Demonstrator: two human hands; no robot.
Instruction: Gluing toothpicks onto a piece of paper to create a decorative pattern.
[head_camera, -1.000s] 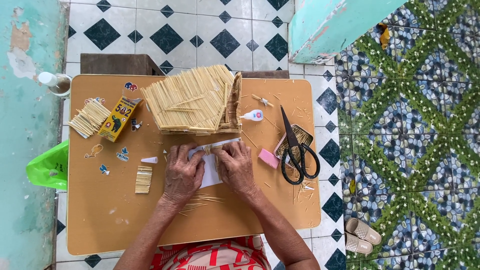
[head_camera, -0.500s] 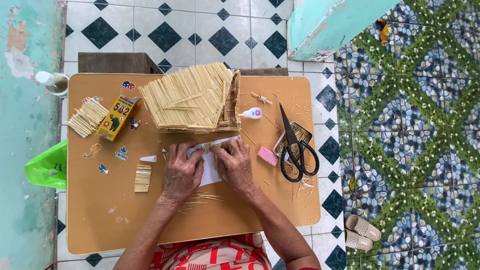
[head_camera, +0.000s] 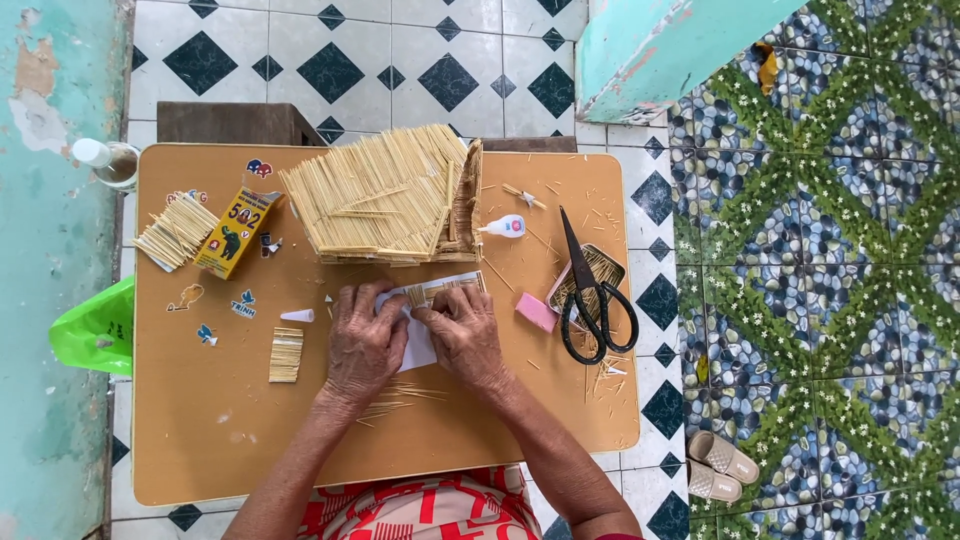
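Table edges: we see the tan table (head_camera: 230, 440) hemmed by a teal wall at 9 o'clock and by tiled floor at 12 and 3 o'clock; its near edge meets the person's red patterned clothing.
Open room: bare tabletop lies at 7 o'clock of the hands; loose splinters scatter toward 4 o'clock.
Containers: a small tin (head_camera: 607, 266) at 3 o'clock holds thin sticks, with black scissors (head_camera: 592, 295) lying across it. A yellow box (head_camera: 236, 232) at 10 o'clock is closed; contents unseen. A green bag (head_camera: 97, 330) hangs off the edge at 9 o'clock.
Stick model: a large slab of glued sticks (head_camera: 385, 198) sits at 12 o'clock, just beyond the hands.
Paper strip: a white paper (head_camera: 420, 345) lies under both hands, a short row of sticks (head_camera: 440, 291) along its far edge.
Left hand (head_camera: 365, 345): flat on the paper, fingers close together, tips at the stick row.
Right hand (head_camera: 466, 335): fingers bunched, tips pressing the stick row at 12 o'clock; we cannot tell whether they pinch a stick.
Nearby: glue tube (head_camera: 505, 227) at 1 o'clock, pink block (head_camera: 537, 313) just right of the right hand, small stick bundle (head_camera: 286, 356) at 9 o'clock.
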